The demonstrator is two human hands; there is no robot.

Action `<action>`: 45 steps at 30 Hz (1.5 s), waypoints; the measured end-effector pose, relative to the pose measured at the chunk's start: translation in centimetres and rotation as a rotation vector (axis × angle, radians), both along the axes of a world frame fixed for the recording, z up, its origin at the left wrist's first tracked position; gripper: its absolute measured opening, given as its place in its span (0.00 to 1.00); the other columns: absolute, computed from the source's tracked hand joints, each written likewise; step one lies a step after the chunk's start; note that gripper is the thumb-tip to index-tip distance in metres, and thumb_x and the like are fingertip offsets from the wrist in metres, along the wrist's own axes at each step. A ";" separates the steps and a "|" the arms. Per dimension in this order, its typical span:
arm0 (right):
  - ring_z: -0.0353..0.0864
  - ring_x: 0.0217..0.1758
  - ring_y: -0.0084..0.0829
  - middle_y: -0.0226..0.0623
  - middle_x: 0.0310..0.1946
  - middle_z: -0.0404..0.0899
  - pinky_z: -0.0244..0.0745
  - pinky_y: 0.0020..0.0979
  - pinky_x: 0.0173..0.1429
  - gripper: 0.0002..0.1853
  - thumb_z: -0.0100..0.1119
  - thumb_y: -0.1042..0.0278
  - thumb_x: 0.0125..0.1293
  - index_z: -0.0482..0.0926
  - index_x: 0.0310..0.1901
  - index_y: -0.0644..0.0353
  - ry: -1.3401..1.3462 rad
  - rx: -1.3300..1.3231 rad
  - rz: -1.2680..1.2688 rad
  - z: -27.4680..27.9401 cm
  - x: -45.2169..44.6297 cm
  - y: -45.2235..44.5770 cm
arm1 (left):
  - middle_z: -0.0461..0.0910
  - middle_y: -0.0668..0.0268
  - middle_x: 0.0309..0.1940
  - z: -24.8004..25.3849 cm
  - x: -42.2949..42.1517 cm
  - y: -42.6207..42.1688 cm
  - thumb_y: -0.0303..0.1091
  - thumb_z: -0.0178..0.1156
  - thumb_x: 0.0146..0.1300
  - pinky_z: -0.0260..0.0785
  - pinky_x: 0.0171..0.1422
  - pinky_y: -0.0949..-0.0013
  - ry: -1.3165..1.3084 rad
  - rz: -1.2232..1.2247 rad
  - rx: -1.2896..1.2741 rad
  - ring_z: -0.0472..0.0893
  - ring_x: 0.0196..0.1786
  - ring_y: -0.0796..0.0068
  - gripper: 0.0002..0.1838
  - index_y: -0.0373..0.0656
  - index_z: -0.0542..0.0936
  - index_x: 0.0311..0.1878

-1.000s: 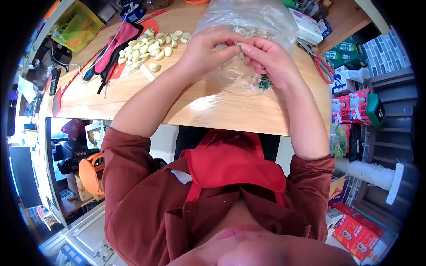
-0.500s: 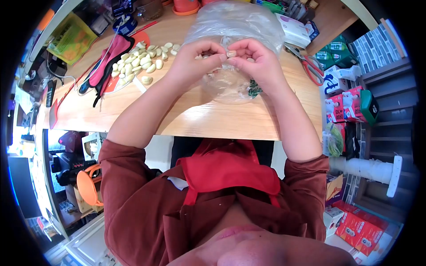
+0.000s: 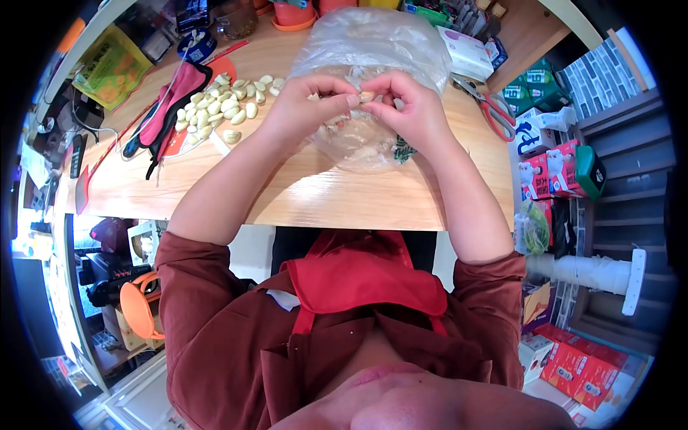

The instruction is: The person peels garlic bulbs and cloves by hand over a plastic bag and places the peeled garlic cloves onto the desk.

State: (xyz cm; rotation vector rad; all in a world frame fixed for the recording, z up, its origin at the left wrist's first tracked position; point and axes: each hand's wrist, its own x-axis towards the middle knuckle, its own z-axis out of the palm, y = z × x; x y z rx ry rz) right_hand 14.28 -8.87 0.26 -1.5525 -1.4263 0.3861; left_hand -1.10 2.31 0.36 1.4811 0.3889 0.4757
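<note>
Fingertips of my left hand [image 3: 315, 106] and my right hand [image 3: 410, 107] meet in a pinch around a small garlic clove [image 3: 367, 96], which still shows some tan-pink skin. Both hands are closed and held above a clear plastic bag [image 3: 369, 41] spread on the table. Bits of skin and possibly more garlic lie on the bag beneath my fingers, partly hidden by them. Left of my left hand, several peeled, cream-coloured garlic cloves [image 3: 215, 109] lie in a loose pile, with one clove [image 3: 231, 136] a little apart at the near side.
Red-handled scissors [image 3: 494, 115] lie at the table's right side, near a white box [image 3: 466, 51]. A pink and black strap-like item [image 3: 175, 100] with a cable lies left of the pile. Orange pots [image 3: 294, 13] stand at the back. The wooden table's [image 3: 344, 201] front edge is close to me.
The whole view has shifted slightly left. My fingers have turned the clove a little, and both hands stay pinched together over the bag. The peeled pile looks the same.
</note>
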 end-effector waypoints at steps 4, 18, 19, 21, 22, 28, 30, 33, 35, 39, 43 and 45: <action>0.73 0.28 0.21 0.28 0.25 0.75 0.70 0.22 0.34 0.12 0.65 0.70 0.51 0.78 0.39 0.55 -0.088 0.027 0.017 -0.1 -0.1 -0.1 | 0.78 0.66 0.29 0.1 0.0 0.1 0.27 0.62 0.55 0.66 0.39 0.76 0.033 -0.004 0.039 0.74 0.32 0.80 0.08 0.33 0.80 0.37; 0.78 0.34 0.35 0.34 0.27 0.77 0.72 0.31 0.36 0.09 0.64 0.70 0.51 0.76 0.34 0.56 -0.357 0.136 0.051 -0.5 0.0 0.0 | 0.77 0.69 0.27 -0.8 0.2 0.0 0.28 0.61 0.56 0.66 0.37 0.79 0.134 0.034 0.159 0.74 0.30 0.83 0.06 0.34 0.80 0.34; 0.78 0.33 0.35 0.34 0.27 0.77 0.72 0.31 0.36 0.08 0.64 0.70 0.51 0.76 0.33 0.56 -0.364 0.144 0.053 -0.5 0.1 0.0 | 0.77 0.69 0.26 -0.8 0.2 -0.1 0.28 0.61 0.56 0.66 0.37 0.79 0.143 0.047 0.191 0.74 0.31 0.83 0.06 0.34 0.80 0.34; 0.78 0.33 0.35 0.34 0.27 0.77 0.72 0.31 0.35 0.09 0.64 0.69 0.51 0.76 0.33 0.56 -0.343 0.138 0.060 -0.5 0.0 0.0 | 0.77 0.69 0.26 -0.6 0.2 -0.3 0.28 0.60 0.56 0.66 0.37 0.79 0.143 0.059 0.220 0.74 0.31 0.84 0.06 0.34 0.79 0.34; 0.78 0.32 0.35 0.34 0.27 0.77 0.72 0.31 0.34 0.09 0.65 0.68 0.51 0.76 0.33 0.56 -0.314 0.124 0.065 -0.5 0.0 0.0 | 0.77 0.70 0.26 -0.5 0.2 -0.3 0.28 0.60 0.56 0.66 0.37 0.79 0.143 0.065 0.234 0.74 0.31 0.84 0.06 0.34 0.79 0.34; 0.78 0.30 0.32 0.34 0.26 0.77 0.72 0.29 0.34 0.11 0.66 0.67 0.51 0.76 0.35 0.57 -0.208 0.070 0.016 -0.5 -0.4 0.0 | 0.77 0.70 0.28 -0.7 0.3 -0.4 0.28 0.58 0.57 0.66 0.37 0.79 0.081 0.076 0.213 0.74 0.31 0.84 0.06 0.36 0.78 0.34; 0.77 0.29 0.29 0.33 0.26 0.77 0.72 0.27 0.34 0.11 0.65 0.67 0.52 0.75 0.36 0.57 -0.149 0.034 0.010 -0.5 -0.4 0.0 | 0.76 0.71 0.28 -0.7 0.4 -0.5 0.29 0.57 0.57 0.66 0.37 0.79 0.056 0.062 0.227 0.74 0.32 0.84 0.05 0.37 0.77 0.33; 0.74 0.27 0.24 0.30 0.24 0.76 0.71 0.25 0.33 0.11 0.65 0.68 0.54 0.75 0.37 0.57 -0.068 0.009 0.034 -0.8 -0.2 0.3 | 0.75 0.71 0.27 -0.5 0.2 -0.2 0.28 0.55 0.57 0.66 0.38 0.79 0.060 0.044 0.213 0.74 0.32 0.85 0.04 0.38 0.76 0.32; 0.73 0.26 0.20 0.28 0.24 0.75 0.70 0.23 0.32 0.11 0.64 0.68 0.55 0.75 0.37 0.58 0.027 0.005 0.031 -0.9 -0.1 0.4 | 0.75 0.71 0.27 -0.5 0.2 -0.1 0.27 0.54 0.57 0.66 0.38 0.79 0.059 0.053 0.210 0.74 0.33 0.85 0.03 0.38 0.75 0.32; 0.71 0.27 0.16 0.27 0.26 0.76 0.68 0.19 0.31 0.10 0.62 0.67 0.57 0.75 0.38 0.60 0.299 0.073 0.032 -0.9 0.1 0.6 | 0.75 0.71 0.26 -0.9 0.4 0.2 0.26 0.51 0.56 0.66 0.38 0.79 0.042 0.095 0.237 0.74 0.32 0.84 0.03 0.39 0.73 0.32; 0.70 0.24 0.15 0.29 0.29 0.78 0.68 0.18 0.29 0.07 0.57 0.69 0.61 0.75 0.39 0.61 0.416 0.109 -0.014 -0.7 -0.7 0.5 | 0.75 0.70 0.25 -1.2 0.4 0.2 0.25 0.49 0.56 0.66 0.36 0.79 0.077 0.139 0.444 0.74 0.31 0.84 0.03 0.38 0.73 0.31; 0.70 0.24 0.15 0.29 0.30 0.79 0.68 0.18 0.29 0.07 0.55 0.69 0.63 0.75 0.41 0.60 0.458 0.146 -0.021 -0.4 -0.6 0.5 | 0.75 0.70 0.25 -1.3 0.3 0.4 0.25 0.50 0.56 0.66 0.36 0.78 0.094 0.157 0.547 0.74 0.31 0.84 0.03 0.38 0.73 0.31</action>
